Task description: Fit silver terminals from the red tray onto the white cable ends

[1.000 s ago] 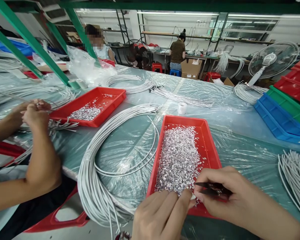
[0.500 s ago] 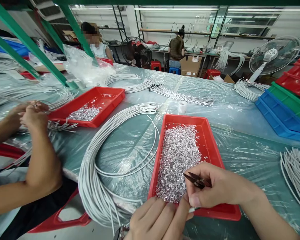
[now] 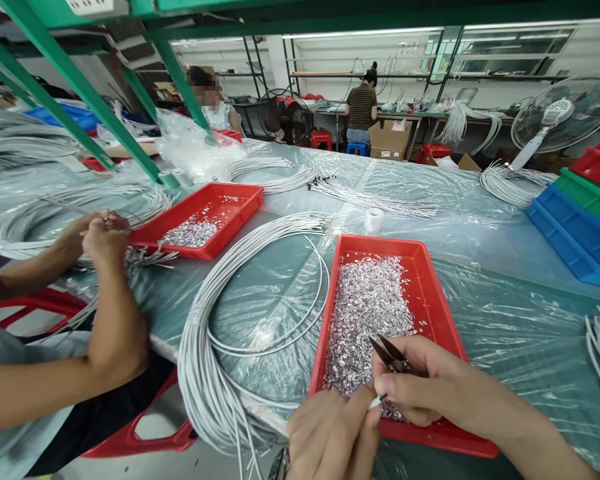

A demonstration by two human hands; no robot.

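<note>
My right hand (image 3: 420, 390) holds small dark snips (image 3: 387, 353) over the near end of a red tray (image 3: 447, 313) filled with several small silvery metal pieces (image 3: 365, 313). My left hand (image 3: 333, 437) is at the bottom edge, its fingers pinched on the white end of a thin wire (image 3: 379, 401) that also touches my right thumb. A big loop of white wires (image 3: 215, 347) lies on the plastic-covered table left of the tray.
A co-worker's hands (image 3: 97, 237) work at the left by a second red tray (image 3: 215, 207). A tape roll (image 3: 373, 220) stands behind my tray. Stacked blue, green and red bins (image 3: 575, 220) and a fan (image 3: 555, 117) are at the right. Two other people sit far back.
My hands have come together over the tray's near end, and the white wire tip now shows between them. The view has shifted slightly left and up.
</note>
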